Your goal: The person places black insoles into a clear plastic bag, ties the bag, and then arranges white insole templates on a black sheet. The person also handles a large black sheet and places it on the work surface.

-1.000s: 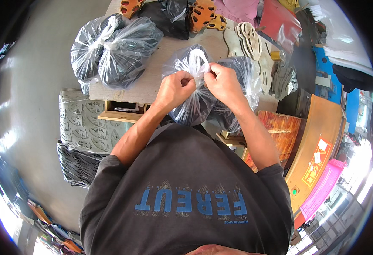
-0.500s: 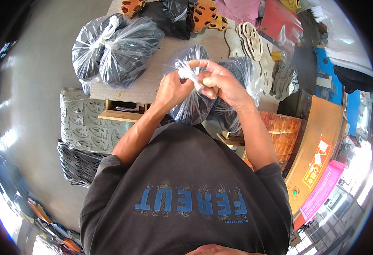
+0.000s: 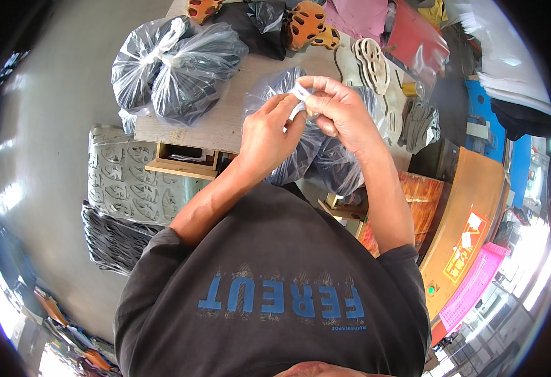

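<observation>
A clear plastic bag (image 3: 297, 157) with dark contents stands at the table's near edge in front of me. Its gathered, twisted neck is pinched between the fingers of both hands. My left hand (image 3: 269, 129) is closed on the neck from the left, and my right hand (image 3: 341, 113) grips it from the right, with the forefinger bent over the top. My fingers hide part of the twist. Just to the right, behind my right hand, a second clear bag (image 3: 344, 166) with dark contents is partly covered.
Knotted clear bags (image 3: 184, 75) of dark pieces sit on the wooden table (image 3: 225, 129) at the left. Orange perforated pieces (image 3: 305, 25), pale cut-out shapes (image 3: 371, 66) and red sheets (image 3: 416, 41) lie at the far side. An open drawer (image 3: 184, 160) juts out below the table edge.
Both hands have moved slightly up and right with the bag's neck. The left hand has turned so its back shows more, and the right forefinger has curled over the twist.
</observation>
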The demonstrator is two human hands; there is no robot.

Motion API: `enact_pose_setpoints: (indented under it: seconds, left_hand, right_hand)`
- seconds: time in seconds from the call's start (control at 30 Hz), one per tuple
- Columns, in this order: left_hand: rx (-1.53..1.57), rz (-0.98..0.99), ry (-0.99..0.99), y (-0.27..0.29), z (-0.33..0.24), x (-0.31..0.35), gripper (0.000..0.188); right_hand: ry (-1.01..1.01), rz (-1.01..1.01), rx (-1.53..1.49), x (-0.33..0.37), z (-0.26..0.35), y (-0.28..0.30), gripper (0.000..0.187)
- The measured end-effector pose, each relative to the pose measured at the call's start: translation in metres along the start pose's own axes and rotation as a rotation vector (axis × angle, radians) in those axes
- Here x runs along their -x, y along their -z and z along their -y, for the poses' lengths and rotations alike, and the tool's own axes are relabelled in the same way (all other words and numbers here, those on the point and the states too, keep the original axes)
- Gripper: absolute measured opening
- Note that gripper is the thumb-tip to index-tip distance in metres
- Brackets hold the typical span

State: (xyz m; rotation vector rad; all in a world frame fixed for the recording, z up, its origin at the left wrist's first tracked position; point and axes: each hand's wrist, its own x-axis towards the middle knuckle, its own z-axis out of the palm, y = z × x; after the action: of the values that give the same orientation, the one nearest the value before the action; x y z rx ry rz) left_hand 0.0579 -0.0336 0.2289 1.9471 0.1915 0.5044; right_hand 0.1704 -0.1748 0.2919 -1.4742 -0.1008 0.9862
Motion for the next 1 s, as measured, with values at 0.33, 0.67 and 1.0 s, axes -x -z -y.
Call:
enact_pose_setpoints:
  seconds: [0.33, 0.67, 1.0]
  left_hand:
    - [0.757, 0.504, 0.402, 0.022, 0.046, 0.001, 0.016]
    - [0.653, 0.353, 0.214, 0.066, 0.041, 0.007, 0.013]
    - [0.266, 0.228, 0.248, 0.004, 0.006, -0.013, 0.016]
  right_hand:
    - [-0.013, -0.113, -0.195, -0.020, -0.005, 0.029, 0.040]
    - [0.092, -0.195, -0.165, -0.017, -0.022, 0.036, 0.038]
    - [0.702, -0.041, 1.077, 0.032, -0.004, -0.014, 0.030]
